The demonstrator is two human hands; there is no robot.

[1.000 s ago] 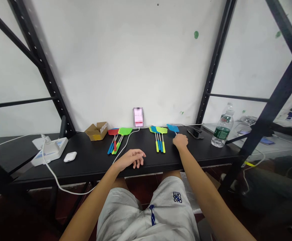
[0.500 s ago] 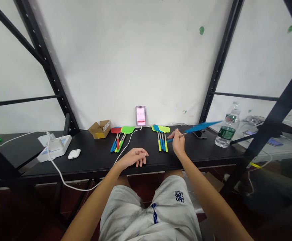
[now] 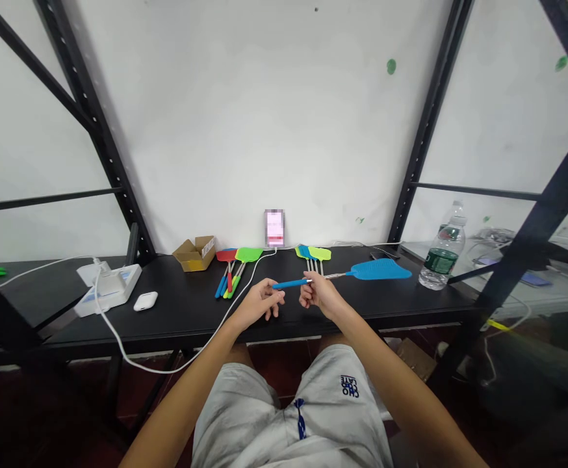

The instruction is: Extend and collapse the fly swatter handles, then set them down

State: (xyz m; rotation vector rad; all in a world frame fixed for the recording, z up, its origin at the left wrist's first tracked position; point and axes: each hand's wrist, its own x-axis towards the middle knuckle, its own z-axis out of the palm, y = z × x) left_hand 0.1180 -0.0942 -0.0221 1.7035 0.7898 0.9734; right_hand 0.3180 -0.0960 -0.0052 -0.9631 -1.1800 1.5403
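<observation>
Blue swatter ~horiz., paddle pointing rt.; R hand pinching it, L hand at butt, grip unclear.

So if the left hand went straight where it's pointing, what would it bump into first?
Probably the blue fly swatter, at its handle end, right by the left hand; whether they already touch is hard to tell. Past that, the right hand holding the swatter looks next in line.

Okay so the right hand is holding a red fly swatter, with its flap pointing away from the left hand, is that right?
Not quite: the fly swatter is blue, not red, as the head view shows. The right hand is holding it, with its flap pointing away from the left hand.
</observation>
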